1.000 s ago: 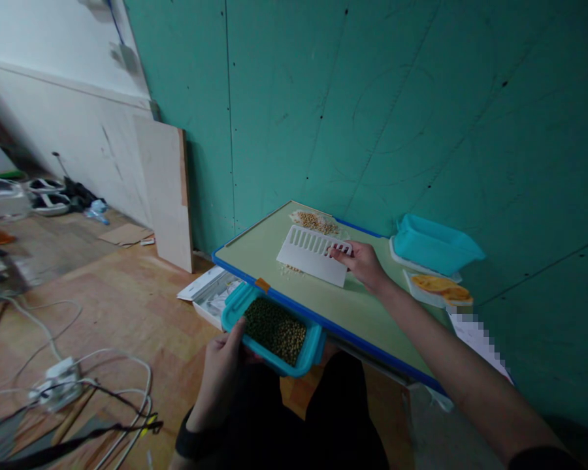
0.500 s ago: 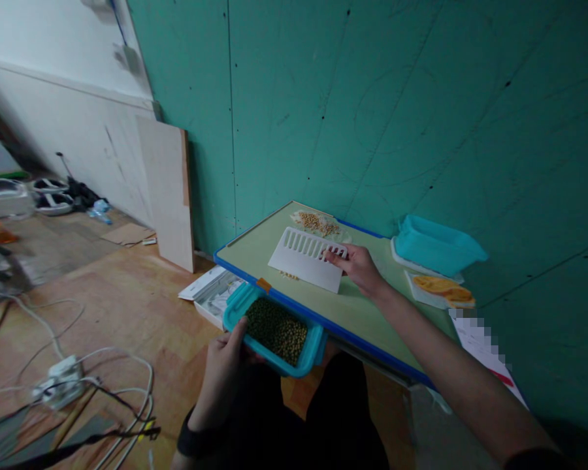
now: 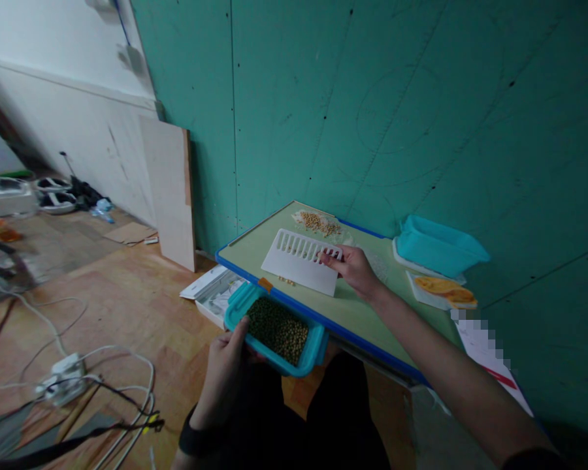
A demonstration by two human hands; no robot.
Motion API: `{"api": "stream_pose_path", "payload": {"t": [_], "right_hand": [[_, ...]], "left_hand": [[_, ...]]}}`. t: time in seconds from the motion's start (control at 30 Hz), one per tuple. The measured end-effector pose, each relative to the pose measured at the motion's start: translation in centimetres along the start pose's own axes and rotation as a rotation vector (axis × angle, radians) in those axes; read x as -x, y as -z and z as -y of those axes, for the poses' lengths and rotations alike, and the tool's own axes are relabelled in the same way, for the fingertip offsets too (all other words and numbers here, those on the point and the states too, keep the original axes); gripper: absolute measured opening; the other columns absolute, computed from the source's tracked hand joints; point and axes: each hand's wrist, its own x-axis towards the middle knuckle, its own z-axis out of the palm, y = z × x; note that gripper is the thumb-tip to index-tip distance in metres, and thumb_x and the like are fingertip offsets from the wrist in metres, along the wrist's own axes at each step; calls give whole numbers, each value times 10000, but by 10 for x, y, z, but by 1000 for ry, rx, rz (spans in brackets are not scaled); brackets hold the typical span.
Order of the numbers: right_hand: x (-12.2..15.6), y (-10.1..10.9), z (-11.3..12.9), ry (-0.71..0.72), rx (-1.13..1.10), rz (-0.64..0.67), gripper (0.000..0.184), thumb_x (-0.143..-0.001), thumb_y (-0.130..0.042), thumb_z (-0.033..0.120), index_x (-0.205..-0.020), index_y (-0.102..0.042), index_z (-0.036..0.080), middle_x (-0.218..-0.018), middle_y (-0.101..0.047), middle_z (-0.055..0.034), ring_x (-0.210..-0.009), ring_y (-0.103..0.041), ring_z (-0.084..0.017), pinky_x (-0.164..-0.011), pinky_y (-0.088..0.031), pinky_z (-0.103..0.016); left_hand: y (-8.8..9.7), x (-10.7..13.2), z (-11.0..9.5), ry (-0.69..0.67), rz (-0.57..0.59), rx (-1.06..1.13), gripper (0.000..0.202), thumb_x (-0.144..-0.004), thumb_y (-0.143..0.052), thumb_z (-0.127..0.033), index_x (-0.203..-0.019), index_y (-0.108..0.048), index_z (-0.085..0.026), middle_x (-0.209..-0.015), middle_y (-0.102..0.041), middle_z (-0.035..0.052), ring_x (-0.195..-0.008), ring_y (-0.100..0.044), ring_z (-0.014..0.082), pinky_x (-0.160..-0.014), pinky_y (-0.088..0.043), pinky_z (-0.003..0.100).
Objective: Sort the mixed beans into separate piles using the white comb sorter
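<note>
My left hand [image 3: 229,347] grips the left side of a turquoise plastic container [image 3: 308,365] below the table's front edge. Inside it, dark green beans [image 3: 264,320] lie to the left and yellowish soybeans [image 3: 293,338] to the right. My right hand [image 3: 349,267] is closed on the slotted end of a white scraper [image 3: 301,269], held tilted over the tabletop [image 3: 377,312]. A few soybeans [image 3: 287,281] show at the scraper's lower edge, close to the blue table rim. Behind the scraper, a pile of soybeans [image 3: 318,223] lies on the table with pale grains around it.
At the table's right stand a turquoise bin [image 3: 438,245] and a white tray with a yellow-orange cloth-like item [image 3: 443,290]. An open white box [image 3: 215,294] sits under the left edge. Cables and a power strip [image 3: 66,378] lie on the floor at left. A green wall [image 3: 298,98] rises behind.
My right hand has moved the scraper slightly left and toward the table's front edge, near the few soybeans there. The container in my left hand stays nearly in place.
</note>
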Motion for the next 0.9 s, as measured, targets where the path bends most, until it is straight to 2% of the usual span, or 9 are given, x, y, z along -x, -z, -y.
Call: {"api": "stream_pose_path", "payload": {"t": [0.17, 0.27, 0.37, 0.5, 0.6, 0.7, 0.9], "right_hand": [[3, -3, 2, -5, -16, 20, 490, -660, -818, 621, -786, -709, 160, -718, -687, -39, -637, -572, -167, -553, -423, -274], [5, -4, 2, -13, -30, 31, 477, -666, -822, 609, -780, -704, 161, -703, -674, -31, -619, -557, -157, -538, -409, -264], [8, -5, 3, 0, -9, 31, 468, -680, -810, 607, -753, -690, 160, -670, -645, -18, -599, -526, -147, -532, -385, -261], [21, -5, 7, 72, 118, 34, 424, -752, -767, 577, -760, -716, 157, -641, -626, -10, -586, -512, -147, -515, -367, -263], [40, -8, 12, 136, 260, 31, 360, -847, -711, 527, -813, -753, 171, -649, -657, -13, -579, -553, -157, -506, -392, -268], [63, -15, 15, 254, 389, 18, 274, -935, -650, 440, -951, -783, 201, -750, -747, -27, -638, -663, -181, -562, -483, -277], [94, -32, 12, 702, 637, 75, 247, -990, -566, 219, -1167, -738, 226, -994, -815, -67, -780, -776, -195, -713, -604, -293]], "left_hand": [[3, -2, 0, 8, 12, -13, 556, -682, -785, -655, -428, -618, -189, -417, -594, 21, -382, -564, 155, -469, -547, 291], [6, -5, 3, 26, 43, -16, 568, -652, -802, -678, -442, -633, -178, -426, -604, 25, -390, -567, 155, -457, -533, 286], [8, -11, 9, 18, 25, 8, 578, -636, -810, -690, -438, -631, -177, -417, -600, 25, -376, -555, 155, -438, -517, 287], [10, -16, 15, 23, 24, 6, 591, -636, -803, -706, -438, -638, -174, -406, -593, 25, -361, -545, 154, -422, -507, 287], [9, -14, 14, 4, 37, 8, 577, -649, -801, -694, -447, -644, -177, -420, -609, 27, -372, -559, 156, -441, -525, 289], [6, -9, 7, 7, 22, -11, 582, -617, -811, -698, -419, -617, -186, -411, -610, 37, -383, -586, 168, -445, -531, 285], [2, -1, -6, 3, 56, -44, 575, -634, -791, -688, -433, -647, -169, -427, -627, 62, -384, -562, 149, -438, -497, 263]]}}
